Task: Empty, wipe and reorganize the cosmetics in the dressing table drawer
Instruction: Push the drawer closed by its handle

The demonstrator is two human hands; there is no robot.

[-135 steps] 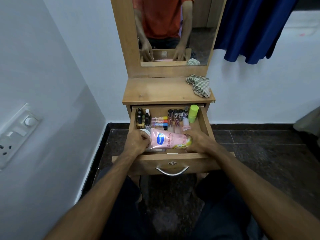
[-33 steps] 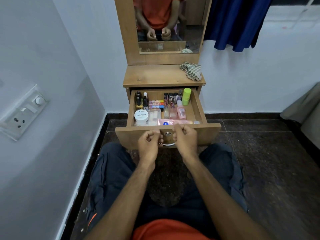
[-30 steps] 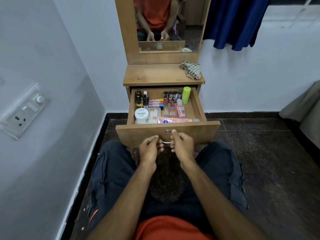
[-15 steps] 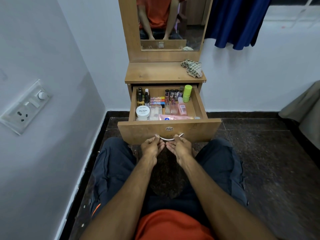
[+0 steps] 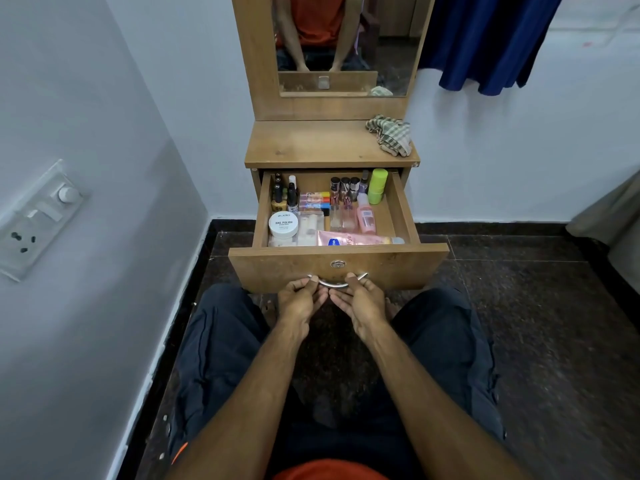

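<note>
Both hands are gripping the handle (image 5: 337, 283) of the drawer (image 5: 337, 263), left hand (image 5: 300, 299) and right hand (image 5: 358, 299) curling fingers round it; cosmetics (image 5: 329, 211) are sitting arranged inside, cloth (image 5: 389, 135) lying at one o'clock; closing seemingly is nearing, needing a straight, even push.

Bare forearms, no sleeves showing. Orange shirt (image 5: 329, 471) at near edge; dark navy trousers (image 5: 218, 344) with small orange mark near left hip.

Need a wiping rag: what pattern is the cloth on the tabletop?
Green and white checks on the cloth, head view.
</note>
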